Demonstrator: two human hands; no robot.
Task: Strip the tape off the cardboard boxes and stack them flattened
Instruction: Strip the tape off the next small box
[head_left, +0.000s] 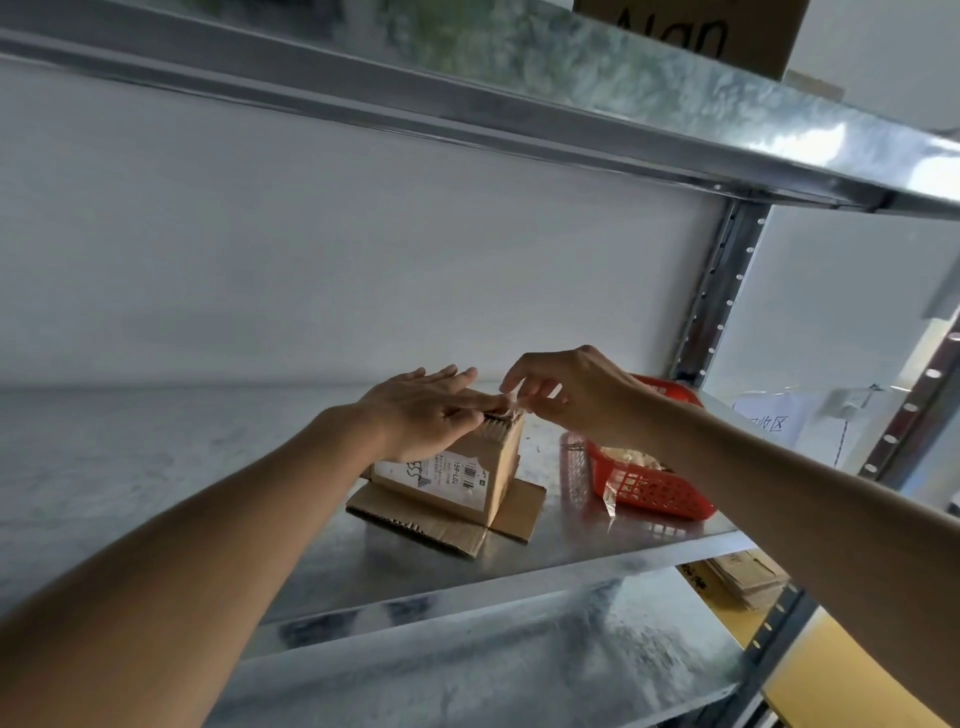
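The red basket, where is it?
In the head view the red basket sits on the metal shelf, right of the cardboard box, under the right hand.

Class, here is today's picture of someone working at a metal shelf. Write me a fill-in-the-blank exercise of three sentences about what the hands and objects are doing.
1. The right hand pinches a strip of clear ____ at the top of the cardboard box.
2. The left hand rests on the box with its fingers ____.
3. To the right of the box stands a ____ plastic basket.

Missing words: tape; straight; red
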